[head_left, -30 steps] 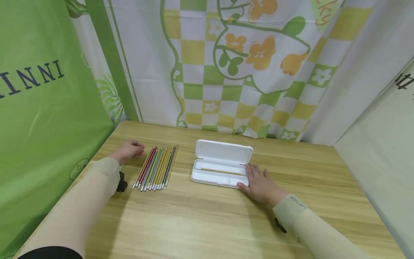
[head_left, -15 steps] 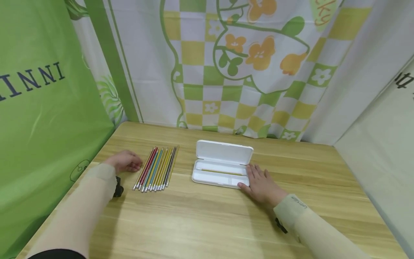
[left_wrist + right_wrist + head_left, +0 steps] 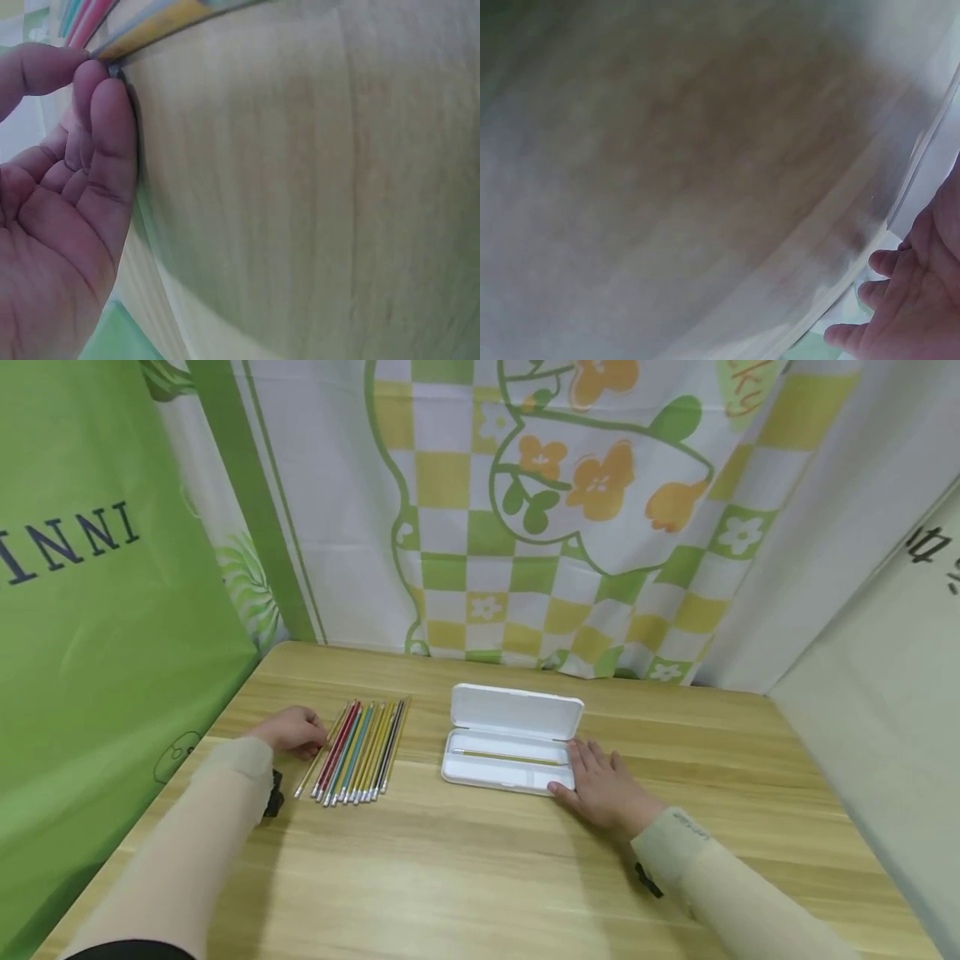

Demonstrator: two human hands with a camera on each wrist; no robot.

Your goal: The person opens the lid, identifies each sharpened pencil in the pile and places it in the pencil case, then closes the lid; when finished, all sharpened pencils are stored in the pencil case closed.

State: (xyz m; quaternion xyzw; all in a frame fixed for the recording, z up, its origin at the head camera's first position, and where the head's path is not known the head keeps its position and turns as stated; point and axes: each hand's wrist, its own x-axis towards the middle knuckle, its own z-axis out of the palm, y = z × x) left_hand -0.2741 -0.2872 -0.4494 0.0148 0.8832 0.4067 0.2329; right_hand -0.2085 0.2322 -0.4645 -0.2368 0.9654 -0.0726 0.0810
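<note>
Nearest are two arms in smooth beige sleeves; the right sleeve (image 3: 693, 839) carries a small dark printed mark near the cuff, too small to read. The right hand (image 3: 603, 785) lies flat, fingers straight and relaxed, on the wooden table (image 3: 465, 877), its fingertips touching the right end of the white pencil case (image 3: 510, 739) and gripping nothing. The case is a rounded rectangle of smooth white plastic, hinged lid open and tilted back; one yellowish pencil (image 3: 506, 755) lies lengthwise in its tray.

To the left, well apart from the case, the left hand (image 3: 294, 729) pinches the far end of one yellow pencil (image 3: 315, 764), thumb and fingertips closed on it in the left wrist view (image 3: 146, 30). That pencil is angled slightly away from the row of pencils (image 3: 362, 752), which lie side by side and touching: about ten slim sticks in red, teal, yellow and dark shades, silver-tipped at the near end. The exact count cannot be told.

The table is light wood-grain laminate. Behind it hang cloths: a green cloth (image 3: 97, 593) with dark capitals reading "INNI", cut off at the left, and a white curtain (image 3: 540, 527) checked in green and yellow with orange flowers. A pale panel (image 3: 885, 693) at the right bears partial dark characters, unreadable.
</note>
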